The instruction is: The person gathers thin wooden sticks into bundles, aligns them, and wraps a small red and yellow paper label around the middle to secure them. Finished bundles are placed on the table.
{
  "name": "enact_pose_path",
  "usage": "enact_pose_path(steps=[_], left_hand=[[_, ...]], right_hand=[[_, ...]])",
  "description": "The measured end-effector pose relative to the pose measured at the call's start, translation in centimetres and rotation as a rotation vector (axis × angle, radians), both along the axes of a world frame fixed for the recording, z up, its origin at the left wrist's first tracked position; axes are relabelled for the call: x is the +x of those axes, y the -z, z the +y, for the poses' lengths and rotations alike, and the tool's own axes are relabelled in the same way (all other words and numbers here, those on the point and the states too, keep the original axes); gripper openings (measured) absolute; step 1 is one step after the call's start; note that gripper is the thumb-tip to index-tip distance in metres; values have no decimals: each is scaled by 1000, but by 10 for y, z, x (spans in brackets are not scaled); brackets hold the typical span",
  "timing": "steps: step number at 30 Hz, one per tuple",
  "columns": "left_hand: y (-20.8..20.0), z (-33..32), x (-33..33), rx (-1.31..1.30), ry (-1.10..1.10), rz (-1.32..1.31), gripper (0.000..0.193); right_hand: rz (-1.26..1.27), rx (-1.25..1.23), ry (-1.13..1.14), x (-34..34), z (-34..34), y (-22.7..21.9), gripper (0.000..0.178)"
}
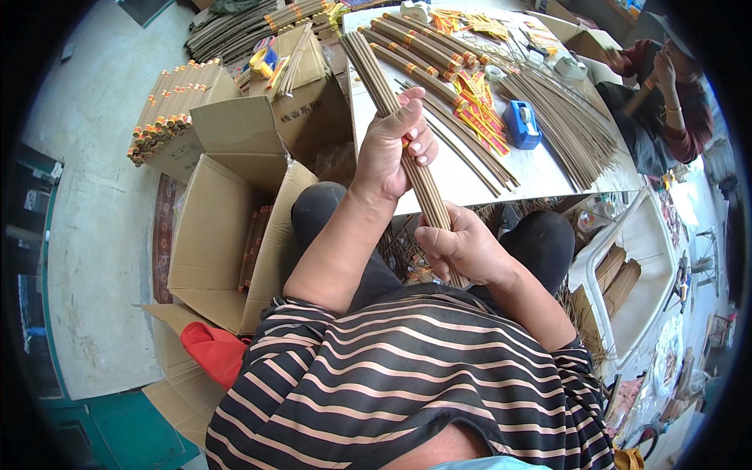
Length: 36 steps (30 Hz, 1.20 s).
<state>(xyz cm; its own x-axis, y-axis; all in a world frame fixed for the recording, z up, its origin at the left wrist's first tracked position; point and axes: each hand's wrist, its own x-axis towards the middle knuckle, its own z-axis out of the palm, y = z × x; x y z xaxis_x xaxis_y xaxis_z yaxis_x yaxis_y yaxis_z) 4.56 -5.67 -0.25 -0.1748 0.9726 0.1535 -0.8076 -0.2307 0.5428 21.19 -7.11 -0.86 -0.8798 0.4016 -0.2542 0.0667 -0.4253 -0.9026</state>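
A bundle of long brown incense sticks (pixel 427 189) slants across my lap, its far end over the table edge. My left hand (pixel 392 147) is closed round its middle, where a bit of red and yellow paper shows under the fingers. Lower down, my right hand (pixel 465 244) grips the bundle near its near end. On the white table (pixel 376 196) ahead lie wrapped incense bundles (pixel 411 45), red and yellow paper labels (pixel 479 113), a blue tape dispenser (pixel 522 125) and a fan of loose incense sticks (pixel 560 129).
An open cardboard box (pixel 205 235) with red-wrapped bundles inside stands at my left. Behind it, banded bundles (pixel 168 110) are stacked on another box. A white plastic frame (pixel 627 270) stands at right. Across the table's right side sits another person (pixel 677 102), hands raised.
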Motion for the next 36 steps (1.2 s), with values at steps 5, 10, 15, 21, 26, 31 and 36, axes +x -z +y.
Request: enact_pose_path(steps=[5, 10, 15, 21, 26, 31, 36], left_hand=[[4, 2, 0, -17, 32, -13, 29], [-4, -2, 12, -224, -168, 104, 25], [1, -2, 4, -45, 23, -20, 31], [10, 1, 0, 13, 107, -53, 35], [-1, -4, 16, -267, -192, 157, 32], [4, -5, 7, -63, 50, -23, 34], [15, 0, 2, -38, 86, -45, 38]], right_hand=[[-13, -60, 38, -2, -3, -3, 13], [-276, 446, 185, -5, -7, 7, 18], [-63, 62, 49, 0, -4, -6, 12], [-26, -68, 40, -2, -4, -2, 12], [-254, 639, 236, -6, -6, 18, 17], [-50, 64, 40, 0, -1, 1, 12], [-9, -17, 49, -3, -2, 1, 11]])
